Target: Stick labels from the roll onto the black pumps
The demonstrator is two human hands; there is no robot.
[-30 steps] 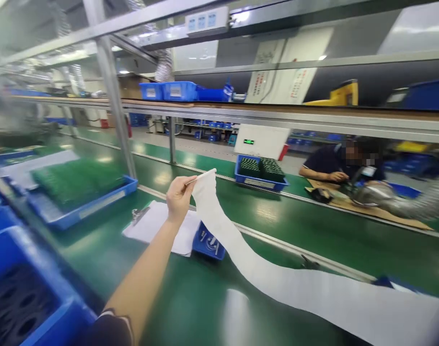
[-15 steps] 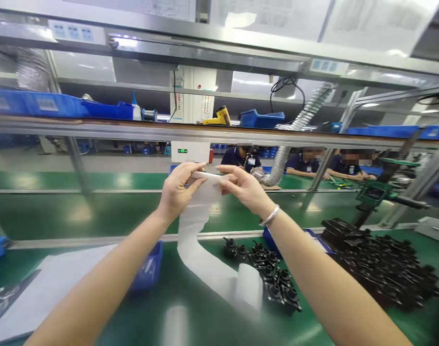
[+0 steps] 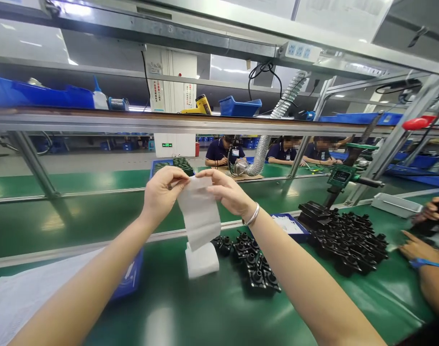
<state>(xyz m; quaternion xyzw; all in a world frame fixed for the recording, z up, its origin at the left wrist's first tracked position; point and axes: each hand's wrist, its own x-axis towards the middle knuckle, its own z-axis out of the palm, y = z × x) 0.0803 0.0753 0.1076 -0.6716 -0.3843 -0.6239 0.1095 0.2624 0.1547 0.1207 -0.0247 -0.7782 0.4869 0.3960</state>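
Observation:
A long white foam strip (image 3: 199,218) hangs in front of me, its lower end folded onto the green belt (image 3: 212,307). My left hand (image 3: 163,192) pinches the strip's top left corner. My right hand (image 3: 226,192), with a silver bangle on the wrist, pinches the top right corner. Both hands are held up above the belt. Just beyond the strip's lower fold lies a cluster of small black plastic parts (image 3: 253,262).
A large heap of black parts (image 3: 347,238) lies on the right. A co-worker's hands (image 3: 421,240) reach in at the right edge. White sheets (image 3: 20,298) and a blue tray (image 3: 127,281) lie at lower left. Several people sit across the line.
My view has swung right. My right hand joined the left on the strip's top edge. The strip, stretched far right before, now hangs short with its end folded on the belt.

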